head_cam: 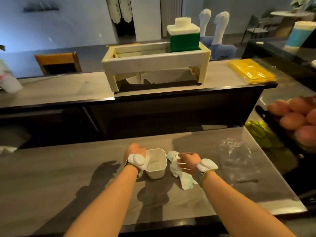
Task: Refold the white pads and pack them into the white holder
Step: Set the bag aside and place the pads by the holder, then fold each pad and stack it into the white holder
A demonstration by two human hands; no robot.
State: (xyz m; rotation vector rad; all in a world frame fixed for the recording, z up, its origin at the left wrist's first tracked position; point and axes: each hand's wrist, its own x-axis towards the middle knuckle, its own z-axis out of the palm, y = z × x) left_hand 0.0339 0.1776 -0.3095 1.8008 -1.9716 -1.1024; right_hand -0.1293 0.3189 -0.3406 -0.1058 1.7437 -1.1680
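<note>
A grey wood-grain surface [85, 177] is running across the foreground, with a raised counter behind it. The white pads [177, 170] are lying in a crumpled, unfolded heap directly under and just inside the right hand [189, 161], which is hovering over them with fingers spread and loosely curled; whether it is actually pinching the fabric cannot be told. Between the two hands, the white holder [156, 162] is standing upright and looking empty. The left hand [135, 151] is resting against its outer wall, apparently steadying it, though the fingers are hidden. Beyond the right hand, a clear plastic bag [237, 159] is lying flat. Judging from this, the task is only beginning: nothing is folded and nothing is packed, so all the refolding and loading is left.
</note>
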